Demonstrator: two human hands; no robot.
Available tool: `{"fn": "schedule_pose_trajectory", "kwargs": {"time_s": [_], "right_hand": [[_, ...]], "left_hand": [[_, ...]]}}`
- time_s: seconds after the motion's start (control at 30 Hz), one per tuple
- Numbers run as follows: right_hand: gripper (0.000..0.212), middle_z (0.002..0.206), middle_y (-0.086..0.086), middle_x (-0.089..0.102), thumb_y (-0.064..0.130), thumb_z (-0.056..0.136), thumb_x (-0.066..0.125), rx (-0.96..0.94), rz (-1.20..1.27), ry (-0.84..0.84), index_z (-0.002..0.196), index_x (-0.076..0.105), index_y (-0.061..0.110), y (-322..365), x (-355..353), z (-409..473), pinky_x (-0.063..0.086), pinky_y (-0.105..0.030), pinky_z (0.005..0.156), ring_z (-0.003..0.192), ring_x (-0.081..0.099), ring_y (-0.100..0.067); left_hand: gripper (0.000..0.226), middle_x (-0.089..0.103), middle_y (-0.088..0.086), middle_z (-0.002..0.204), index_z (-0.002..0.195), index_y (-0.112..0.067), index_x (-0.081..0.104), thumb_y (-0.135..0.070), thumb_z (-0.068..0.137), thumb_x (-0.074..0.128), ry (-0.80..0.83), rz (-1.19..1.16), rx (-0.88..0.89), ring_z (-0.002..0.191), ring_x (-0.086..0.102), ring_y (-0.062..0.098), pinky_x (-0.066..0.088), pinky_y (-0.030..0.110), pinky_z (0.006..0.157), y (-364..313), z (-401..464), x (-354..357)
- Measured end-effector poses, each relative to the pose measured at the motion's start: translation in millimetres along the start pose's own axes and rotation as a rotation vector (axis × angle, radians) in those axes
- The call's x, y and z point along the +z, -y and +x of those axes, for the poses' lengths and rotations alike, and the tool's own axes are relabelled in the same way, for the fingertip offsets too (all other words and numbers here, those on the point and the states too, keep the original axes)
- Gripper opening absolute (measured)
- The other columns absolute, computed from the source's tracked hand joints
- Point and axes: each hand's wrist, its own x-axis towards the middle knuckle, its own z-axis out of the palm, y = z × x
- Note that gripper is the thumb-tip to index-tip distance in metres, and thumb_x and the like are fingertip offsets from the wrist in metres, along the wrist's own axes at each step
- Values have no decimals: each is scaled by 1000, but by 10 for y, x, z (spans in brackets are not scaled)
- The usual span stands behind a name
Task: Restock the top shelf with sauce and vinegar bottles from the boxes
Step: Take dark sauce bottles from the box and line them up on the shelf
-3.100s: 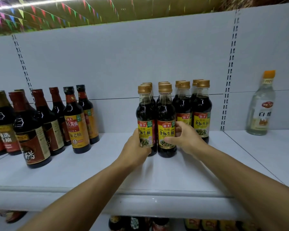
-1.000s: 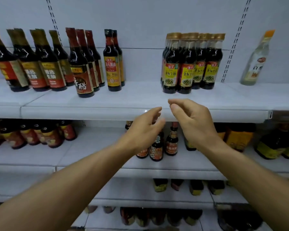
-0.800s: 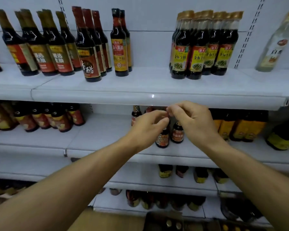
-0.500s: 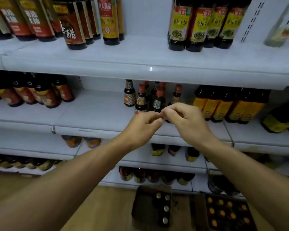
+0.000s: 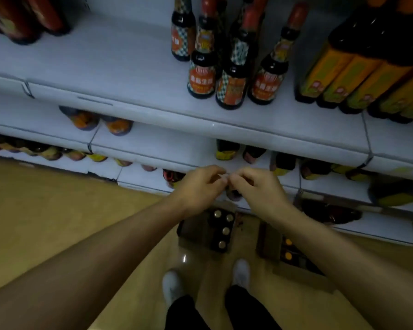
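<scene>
Two boxes of bottles sit on the floor below the hands: the left box (image 5: 210, 232) with gold caps, the right box (image 5: 289, 251) with orange caps beside it. Above the left box, the left hand (image 5: 198, 186) and right hand (image 5: 258, 186) hover with loosely curled fingertips touching, holding nothing.

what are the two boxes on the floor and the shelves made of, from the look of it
Left box and right box: probably cardboard, dull brown with folded-out flaps, bottle caps showing inside. Shelves: likely painted metal, smooth pale surface with thin front lips and seams between panels, though blur leaves this open.
</scene>
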Motion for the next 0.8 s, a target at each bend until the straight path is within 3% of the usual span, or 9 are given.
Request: {"fn": "schedule_pose_trajectory", "kwargs": {"time_s": [0.13,0.27,0.5,0.6,0.67,0.73,0.8], "right_hand": [[19,84,7,68,18,97,55,68,28,42,86,71,20,-510,366,109,49,-28,70,80,62,-9],[19,85,-2,70,21,97,56,176,53,78,89,73,15,-954,687,194,55,-42,73,79,65,-17],[30,83,-13,68,21,100,52,200,-5,118,81,69,6,-1700,1186,293,51,-45,73,80,64,-27],[27,93,-16,68,17,101,49,217,-59,167,94,71,2,-2005,1362,326,48,-42,77,87,62,-29],[30,92,-21,67,18,102,48,237,-98,202,95,68,-4,-2273,1499,361,48,-44,75,85,61,-35],[32,86,-23,65,19,102,48,255,-148,242,87,67,-3,-2577,1664,401,50,-51,74,80,61,-38],[36,68,-14,57,18,100,47,265,-204,276,66,56,12,-2881,1840,462,49,-54,68,67,57,-33]], "left_hand": [[25,70,0,110,117,-17,67,-25,99,52,12,-20,-62,100,63,10,52,33,88,455,165,356],[27,69,3,113,119,-13,67,-21,100,50,3,-13,-123,100,61,12,43,19,76,857,274,668],[26,64,-2,109,118,-15,67,-21,102,47,57,5,-255,87,51,3,36,-2,60,1450,464,1137],[29,66,9,113,116,-10,66,-22,103,43,92,53,-272,86,52,8,37,3,55,1716,551,1328],[28,66,13,114,115,-6,66,-19,103,44,86,48,-303,89,55,15,38,6,62,1930,610,1462],[29,66,14,115,117,-2,65,-17,102,45,97,25,-370,98,60,23,43,16,76,2151,690,1618],[28,66,9,96,110,-1,66,-15,102,44,140,-6,-442,94,61,26,44,26,72,2381,781,1799]]}}
